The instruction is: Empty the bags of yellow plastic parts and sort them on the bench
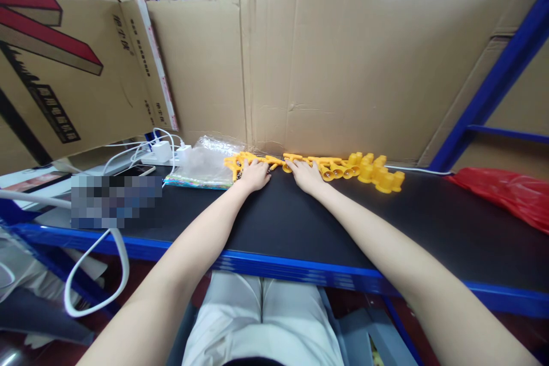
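A row of yellow plastic pieces runs along the back of the black tabletop. My left hand [256, 175] lies palm down with fingers stretched over the left group of yellow stick-like pieces [234, 163], some with small shiny metal parts. Just right of centre, my right hand [305, 175] reaches flat, fingers apart, touching another yellow piece [293, 156]. Beside it lie several yellow horn-shaped pieces [338, 171] with flared mouths facing me. Farther right stand yellow cup-shaped pieces [377, 172] in a cluster. My fingertips are partly hidden among the pieces.
A clear plastic bag [210, 163] lies left of the pieces, near white chargers [162, 150] and cables. A red plastic bag [506, 191] rests at the right. Cardboard [343, 68] walls the back; a blue metal edge [300, 271] borders the black tabletop [274, 223].
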Demonstrator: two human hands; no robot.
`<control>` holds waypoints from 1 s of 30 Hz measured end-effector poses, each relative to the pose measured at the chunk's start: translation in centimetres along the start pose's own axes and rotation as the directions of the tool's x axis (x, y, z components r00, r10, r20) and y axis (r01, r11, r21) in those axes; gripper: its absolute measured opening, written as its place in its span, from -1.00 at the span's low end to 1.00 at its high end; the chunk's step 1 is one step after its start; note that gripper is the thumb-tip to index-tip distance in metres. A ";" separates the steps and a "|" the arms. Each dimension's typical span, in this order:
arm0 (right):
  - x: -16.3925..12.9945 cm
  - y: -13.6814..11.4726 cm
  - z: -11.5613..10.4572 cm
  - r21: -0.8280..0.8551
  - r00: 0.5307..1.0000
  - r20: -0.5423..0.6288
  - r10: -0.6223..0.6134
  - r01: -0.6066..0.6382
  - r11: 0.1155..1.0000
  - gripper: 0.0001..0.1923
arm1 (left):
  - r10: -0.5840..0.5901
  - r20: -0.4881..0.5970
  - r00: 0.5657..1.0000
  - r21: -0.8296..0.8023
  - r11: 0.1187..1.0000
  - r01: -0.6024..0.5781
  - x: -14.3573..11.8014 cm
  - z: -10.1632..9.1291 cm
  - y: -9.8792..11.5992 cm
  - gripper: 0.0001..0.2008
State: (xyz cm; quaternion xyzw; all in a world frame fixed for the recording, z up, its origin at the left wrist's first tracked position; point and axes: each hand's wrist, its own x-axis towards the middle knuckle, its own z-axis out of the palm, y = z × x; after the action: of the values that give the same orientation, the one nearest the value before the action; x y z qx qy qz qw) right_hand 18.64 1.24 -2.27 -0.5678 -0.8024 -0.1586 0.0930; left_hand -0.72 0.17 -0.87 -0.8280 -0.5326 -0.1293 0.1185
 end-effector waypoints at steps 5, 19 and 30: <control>0.0 -0.1 -0.1 -0.008 1.000 -0.003 0.006 -0.006 1.000 -0.43 | -0.007 -0.004 1.000 -0.046 0.999 0.006 -0.1 -0.2 0.3 -0.79; -0.3 -0.6 -0.7 -0.122 0.999 -0.011 -0.054 0.052 0.991 -0.45 | 0.053 -0.035 0.998 -0.075 0.996 -0.055 0.7 1.3 0.2 -0.74; -0.5 -0.7 -0.8 -0.046 1.000 -0.022 -0.003 0.002 0.999 -0.48 | -0.039 -0.386 0.922 -0.274 0.959 -0.074 0.8 0.1 -0.5 -0.81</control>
State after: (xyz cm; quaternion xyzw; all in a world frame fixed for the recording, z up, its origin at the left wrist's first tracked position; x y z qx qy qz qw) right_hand 18.16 0.31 -1.75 -0.5670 -0.7982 -0.1831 0.0885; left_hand -0.82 1.12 -0.66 -0.7990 -0.4672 -0.3643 0.1032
